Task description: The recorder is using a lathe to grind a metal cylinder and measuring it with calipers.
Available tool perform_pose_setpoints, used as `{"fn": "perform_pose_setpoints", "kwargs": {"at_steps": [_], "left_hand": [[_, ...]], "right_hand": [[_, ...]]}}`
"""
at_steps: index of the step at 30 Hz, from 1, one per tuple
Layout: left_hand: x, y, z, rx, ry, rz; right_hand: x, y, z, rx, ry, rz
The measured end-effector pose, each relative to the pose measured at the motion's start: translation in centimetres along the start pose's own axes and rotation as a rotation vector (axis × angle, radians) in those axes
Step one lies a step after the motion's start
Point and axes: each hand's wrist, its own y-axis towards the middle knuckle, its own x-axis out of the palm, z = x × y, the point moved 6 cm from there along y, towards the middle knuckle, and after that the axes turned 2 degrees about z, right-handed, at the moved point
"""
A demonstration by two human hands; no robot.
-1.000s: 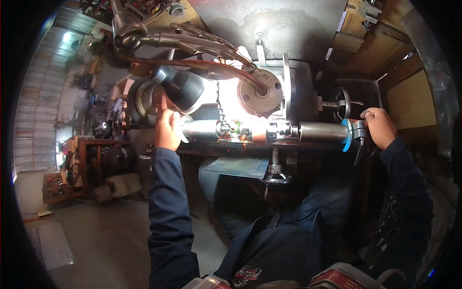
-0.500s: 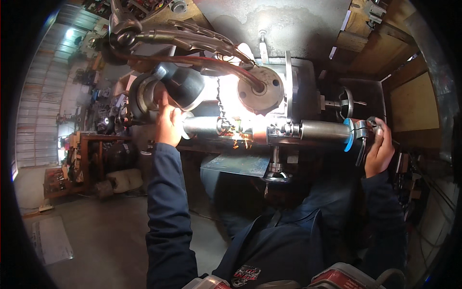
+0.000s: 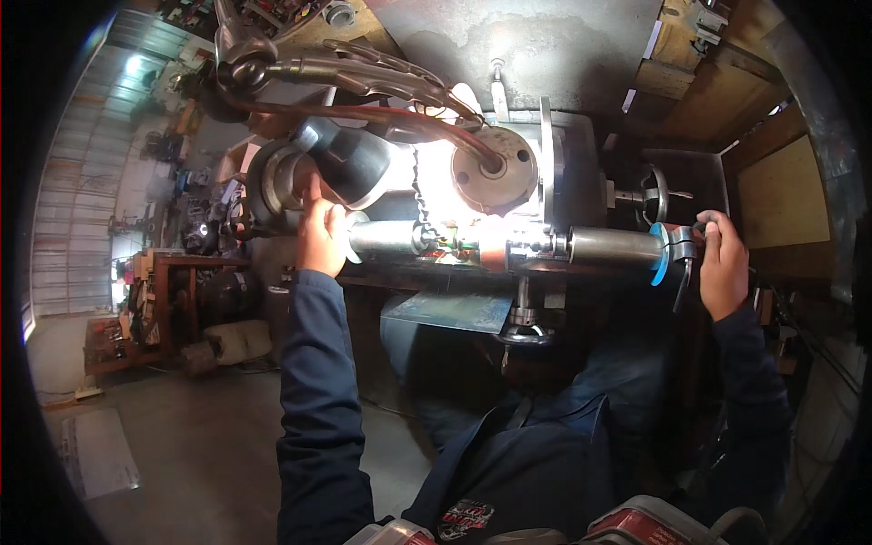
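Note:
My left hand (image 3: 321, 234) is at the left end of a shiny metal cylinder (image 3: 386, 236). Its index finger stretches up beside a black lamp shade (image 3: 343, 163); the other fingers are partly hidden. Far right, my right hand (image 3: 724, 263) curls its fingers over the shaft end, just beyond a metal clamp collar (image 3: 681, 243) with a hanging lever. A blue disc (image 3: 658, 254) sits inside that collar, next to a second metal cylinder (image 3: 610, 244). Between the cylinders lies a brightly lit workpiece section (image 3: 454, 243), below a round plate with holes (image 3: 495, 171).
A jointed metal arm (image 3: 354, 77) and a reddish hose (image 3: 391, 116) reach over the machine from upper left. A flat metal sheet (image 3: 450, 311) juts out toward me, with a handwheel (image 3: 527, 336) beside it. Another handwheel (image 3: 652, 193) stands at the right. Shelves with tools line the left.
Orange sparks under the middle section have gone. My right hand has swung outward to the right, its fingers now higher on the shaft end. My left hand has barely shifted.

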Motion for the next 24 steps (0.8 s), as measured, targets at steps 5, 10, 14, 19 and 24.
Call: {"fn": "perform_pose_setpoints", "kwargs": {"at_steps": [5, 10, 14, 19, 24], "left_hand": [[0.3, 0.0, 0.7, 0.005, -0.007, -0.006], [0.3, 0.0, -0.4, 0.034, -0.004, -0.008], [0.5, 0.1, -0.4, 0.072, -0.019, 0.016], [0.0, 0.1, 0.8, 0.04, -0.015, 0.02], [-0.2, 0.3, 1.0, 0.198, 0.189, 0.127]], "right_hand": [[1.1, 2.7, 1.8, 0.193, 0.077, -0.261], [3.3, 5.0, 3.3, 0.14, -0.101, -0.61], [4.8, 5.8, 5.8, -0.259, -0.377, -0.857], [2.2, 3.4, 2.4, 0.255, -0.04, -0.397], [0.7, 1.5, 1.7, 0.13, -0.019, -0.14]]}}
